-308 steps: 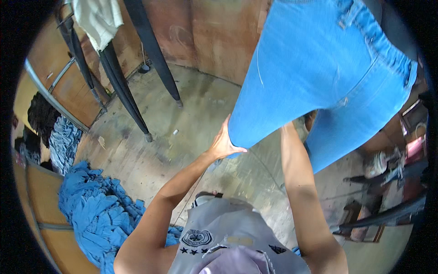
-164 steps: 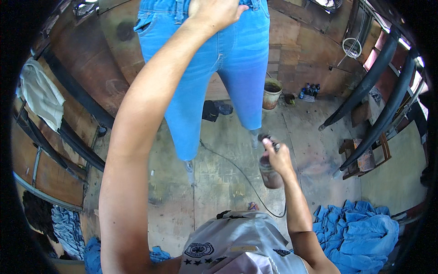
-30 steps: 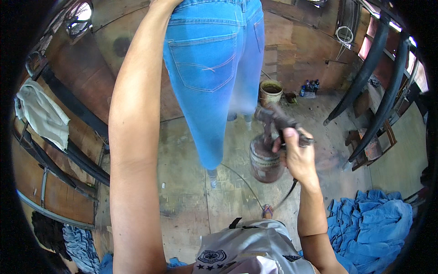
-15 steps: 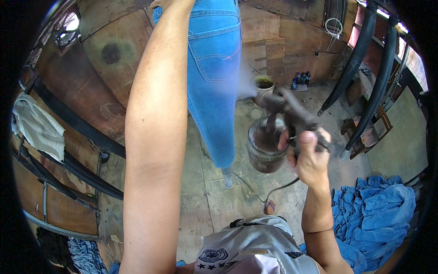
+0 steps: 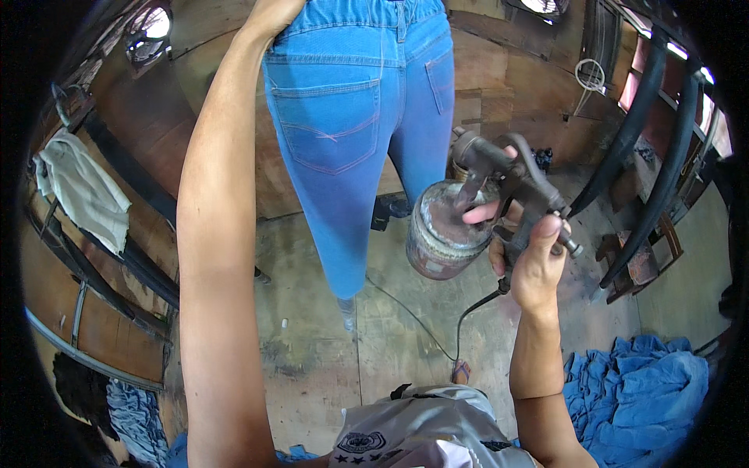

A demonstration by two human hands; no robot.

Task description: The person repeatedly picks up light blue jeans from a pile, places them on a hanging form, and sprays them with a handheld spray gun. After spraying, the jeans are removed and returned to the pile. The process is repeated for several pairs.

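Observation:
Blue jeans [image 5: 328,195] hang upright before me, back pockets toward me, with a purplish tint over the seat and thighs. At the top edge my left hand [image 5: 275,14] is closed on the left side of the waistband; its fingertips are hidden. My right hand [image 5: 538,257] is wrapped around the handle of a dark spray gun [image 5: 499,175], a finger reaching forward beside the cup. Under the gun hangs its round, paint-stained cup [image 5: 451,234]. The nozzle points at the right leg of the jeans, a short gap away.
A thin hose [image 5: 421,327] runs from the gun down across the floor near my foot. Crumpled blue denim [image 5: 636,398] lies at lower right. Dark padded bars [image 5: 628,125] stand on the right, with a small wooden chair [image 5: 644,257] behind. Pale cloth [image 5: 86,187] hangs at left.
The jeans have turned from a side view to show their back, and my left hand has come further into view. Mist seen at the nozzle earlier no longer shows. The gun has shifted slightly.

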